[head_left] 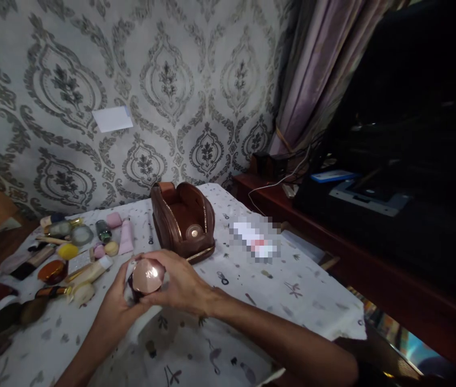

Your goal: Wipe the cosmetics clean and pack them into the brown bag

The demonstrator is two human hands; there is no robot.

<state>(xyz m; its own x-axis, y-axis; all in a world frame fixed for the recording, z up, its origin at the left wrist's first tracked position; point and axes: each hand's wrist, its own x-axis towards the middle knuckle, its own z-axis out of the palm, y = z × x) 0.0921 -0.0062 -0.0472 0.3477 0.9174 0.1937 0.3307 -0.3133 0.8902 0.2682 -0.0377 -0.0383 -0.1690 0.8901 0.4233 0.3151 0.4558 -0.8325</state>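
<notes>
Both hands hold one round container with a shiny rose-gold lid (148,276) above the table's near middle. My left hand (117,301) wraps round its left and lower side. My right hand (182,282) closes round its right side, fingers over the far edge. Just behind them stands a brown leather bag (183,220), its zip open and its inside showing. To the left of my hands lie many cosmetics, among them a pink tube (126,236), a white-capped tube (94,270), an orange-brown round jar (52,272) and a yellow round item (68,251).
A patterned white cloth (292,301) covers the table. A blurred-out flat item (254,239) lies right of the bag. Patterned wallpaper (167,80) rises behind. On the right are a dark red shelf (373,269), a cable and a large black screen (405,118).
</notes>
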